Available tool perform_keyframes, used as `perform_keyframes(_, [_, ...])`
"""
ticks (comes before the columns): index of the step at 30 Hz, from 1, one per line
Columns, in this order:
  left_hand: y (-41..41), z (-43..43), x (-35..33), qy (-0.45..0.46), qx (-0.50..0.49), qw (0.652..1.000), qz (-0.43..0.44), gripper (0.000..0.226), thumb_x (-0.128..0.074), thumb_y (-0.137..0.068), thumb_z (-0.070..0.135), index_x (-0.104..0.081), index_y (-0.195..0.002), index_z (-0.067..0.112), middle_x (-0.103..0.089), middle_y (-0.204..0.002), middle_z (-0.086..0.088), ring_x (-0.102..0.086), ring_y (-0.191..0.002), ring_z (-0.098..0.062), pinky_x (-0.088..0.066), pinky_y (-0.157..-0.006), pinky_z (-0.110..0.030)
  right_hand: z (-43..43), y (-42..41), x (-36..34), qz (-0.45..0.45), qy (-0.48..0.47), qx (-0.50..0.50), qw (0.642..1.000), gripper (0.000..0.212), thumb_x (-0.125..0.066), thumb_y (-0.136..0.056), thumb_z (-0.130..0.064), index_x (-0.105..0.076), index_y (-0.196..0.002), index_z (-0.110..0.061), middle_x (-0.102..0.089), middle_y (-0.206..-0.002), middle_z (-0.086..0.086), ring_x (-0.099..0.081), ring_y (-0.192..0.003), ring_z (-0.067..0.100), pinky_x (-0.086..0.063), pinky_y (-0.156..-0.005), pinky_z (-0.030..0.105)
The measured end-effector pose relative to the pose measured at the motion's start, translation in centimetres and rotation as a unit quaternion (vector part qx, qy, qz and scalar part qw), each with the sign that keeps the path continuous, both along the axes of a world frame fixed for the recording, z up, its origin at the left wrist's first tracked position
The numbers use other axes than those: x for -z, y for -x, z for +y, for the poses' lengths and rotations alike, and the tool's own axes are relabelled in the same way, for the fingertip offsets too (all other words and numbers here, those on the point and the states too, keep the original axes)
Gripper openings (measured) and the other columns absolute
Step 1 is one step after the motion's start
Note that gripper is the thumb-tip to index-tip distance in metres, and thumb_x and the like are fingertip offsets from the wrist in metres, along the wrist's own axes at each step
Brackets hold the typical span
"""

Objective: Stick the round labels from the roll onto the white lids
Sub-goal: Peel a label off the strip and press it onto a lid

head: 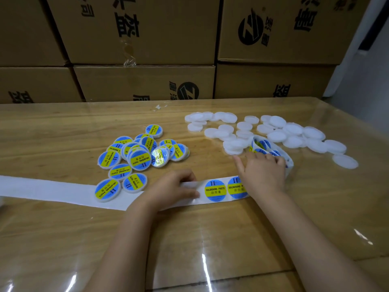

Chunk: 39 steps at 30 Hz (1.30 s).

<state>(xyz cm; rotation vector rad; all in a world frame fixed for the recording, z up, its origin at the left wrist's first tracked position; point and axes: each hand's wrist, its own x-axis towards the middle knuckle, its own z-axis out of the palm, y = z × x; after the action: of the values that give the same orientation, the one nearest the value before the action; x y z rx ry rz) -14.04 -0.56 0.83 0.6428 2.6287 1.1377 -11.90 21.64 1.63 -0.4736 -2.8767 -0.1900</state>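
Note:
A white backing strip runs across the table from the left edge to a loose label roll at the right. Two round blue and yellow labels sit on the strip between my hands. My left hand pinches the strip just left of the labels. My right hand rests on the roll and the strip, fingers spread over the coil. Plain white lids lie scattered behind the roll. Labelled lids are heaped at centre left, some lying on the strip.
Stacked cardboard boxes form a wall along the far edge of the wooden table, which is covered with clear glossy film. A scrap of white paper lies near the boxes.

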Motion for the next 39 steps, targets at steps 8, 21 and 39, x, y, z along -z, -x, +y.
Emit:
perform_keyframes(8, [-0.2,-0.5,-1.1,0.135,-0.042,0.988,0.06,0.019,-0.071,-0.073,0.036,-0.056,-0.086,0.037,-0.061,-0.089,0.018,-0.053,-0.084,-0.001,-0.037,-0.07,-0.016,4.9,0.1,-2.7,-0.019,-0.013,-0.002,1.0,0.056,-0.01,-0.098,-0.048,-0.062,-0.103,-0.028,-0.047,-0.065,-0.003,-0.05,-0.079,0.021,-0.028,-0.099,0.044])
perform_keyframes(21, [-0.1,3.7,1.7,0.19,-0.117,0.946,0.235,0.03,-0.042,-0.096,0.04,-0.063,-0.108,0.022,-0.057,-0.102,0.001,-0.056,-0.096,-0.024,-0.04,-0.08,-0.034,8.2,-0.2,-2.0,0.052,0.232,-0.216,0.947,0.035,-0.031,-0.102,-0.026,-0.06,-0.121,-0.027,-0.066,-0.112,-0.011,-0.052,-0.116,0.016,-0.023,-0.11,0.042])
perform_keyframes(39, [0.3,4.3,2.5,-0.066,-0.079,0.989,0.107,0.026,-0.054,-0.092,0.041,-0.049,-0.069,0.031,-0.056,-0.063,0.014,-0.049,-0.062,-0.003,-0.04,-0.063,-0.027,2.5,7.3,-2.0,-0.134,0.155,-0.117,0.972,0.049,-0.051,-0.095,-0.027,-0.037,-0.142,-0.022,-0.042,-0.144,0.004,-0.048,-0.123,0.027,-0.045,-0.094,0.039])
